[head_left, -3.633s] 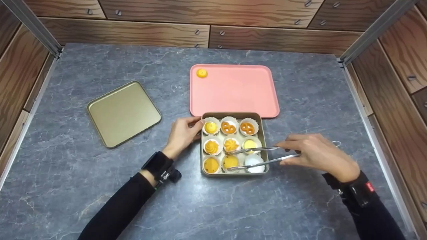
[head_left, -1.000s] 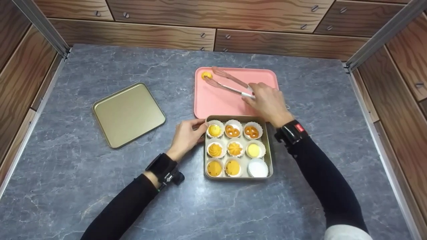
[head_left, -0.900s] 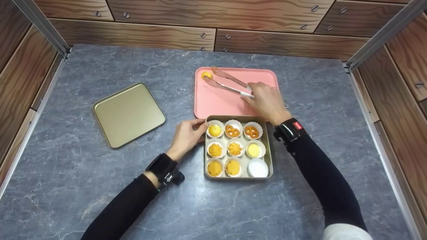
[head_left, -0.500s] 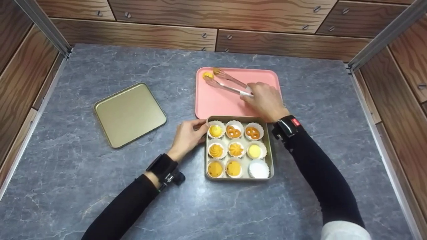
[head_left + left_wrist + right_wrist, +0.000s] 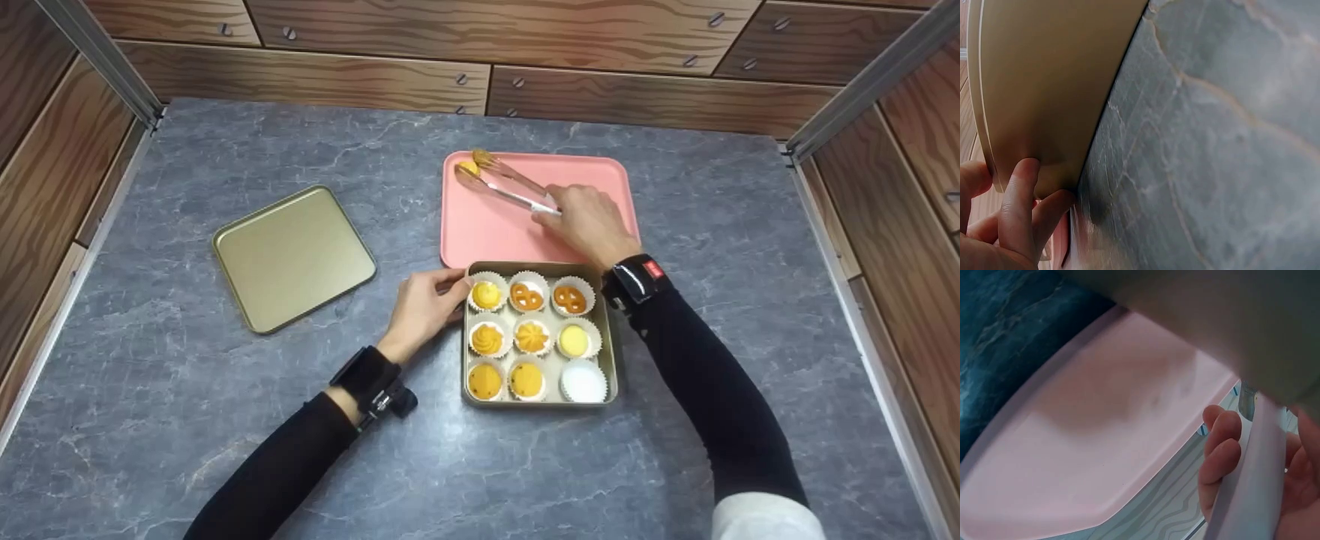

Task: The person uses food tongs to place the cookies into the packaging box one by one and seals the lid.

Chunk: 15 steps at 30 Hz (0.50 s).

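Note:
My right hand (image 5: 589,219) grips a pair of metal tongs (image 5: 517,199) over the pink tray (image 5: 491,240). The tong tips reach the tray's far left corner, one on each side of a small round yellow cookie (image 5: 470,166), partly covering it. In the right wrist view, curled fingers (image 5: 1224,453) lie around the pale tong handle (image 5: 1249,481). At the near edge of the tray, my left hand (image 5: 424,307) holds the far left corner of a gold tin (image 5: 538,405), thumb at the rim and fingers on its outer wall (image 5: 1044,112).
The tin bears rows of paper cups with cookies, among them a pretzel (image 5: 526,296), a swirl (image 5: 487,339) and a pale yellow round (image 5: 574,340). A white paper cup (image 5: 583,381) sits in its near right corner. A gold lid (image 5: 296,259) lies at left.
From over the tin, the tongs moved away to the tray's far left corner. Over the last second they shifted slightly left, tips now straddling the yellow cookie. The left hand stays at the tin.

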Each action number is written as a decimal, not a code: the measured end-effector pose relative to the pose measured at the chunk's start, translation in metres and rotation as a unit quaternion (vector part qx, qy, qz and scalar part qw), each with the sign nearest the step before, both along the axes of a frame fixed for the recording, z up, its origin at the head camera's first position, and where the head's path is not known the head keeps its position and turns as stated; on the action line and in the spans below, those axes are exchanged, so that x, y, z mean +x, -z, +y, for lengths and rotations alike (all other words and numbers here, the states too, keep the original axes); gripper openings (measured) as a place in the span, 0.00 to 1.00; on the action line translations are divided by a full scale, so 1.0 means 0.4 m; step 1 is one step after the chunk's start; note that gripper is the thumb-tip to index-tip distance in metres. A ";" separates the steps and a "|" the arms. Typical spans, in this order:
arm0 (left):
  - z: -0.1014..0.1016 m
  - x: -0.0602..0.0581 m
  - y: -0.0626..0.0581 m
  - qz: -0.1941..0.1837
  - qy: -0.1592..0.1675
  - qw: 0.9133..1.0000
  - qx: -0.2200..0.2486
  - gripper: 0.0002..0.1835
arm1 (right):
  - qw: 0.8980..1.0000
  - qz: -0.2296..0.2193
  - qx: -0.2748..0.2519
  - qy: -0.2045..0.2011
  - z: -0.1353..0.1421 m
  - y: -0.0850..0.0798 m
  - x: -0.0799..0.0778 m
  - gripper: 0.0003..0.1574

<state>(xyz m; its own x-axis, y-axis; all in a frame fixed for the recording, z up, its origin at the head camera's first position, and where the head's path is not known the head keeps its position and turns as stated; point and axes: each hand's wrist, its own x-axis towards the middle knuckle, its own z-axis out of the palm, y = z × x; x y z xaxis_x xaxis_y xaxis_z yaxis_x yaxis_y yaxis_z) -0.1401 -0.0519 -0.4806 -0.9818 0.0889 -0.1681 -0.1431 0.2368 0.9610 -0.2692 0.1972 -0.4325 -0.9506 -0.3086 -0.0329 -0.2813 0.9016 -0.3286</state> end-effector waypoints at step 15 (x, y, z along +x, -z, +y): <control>0.000 -0.001 -0.004 -0.008 0.000 1.000 -0.009 0.20 | 1.000 0.006 -0.017 -0.014 0.007 0.011 -0.012 0.16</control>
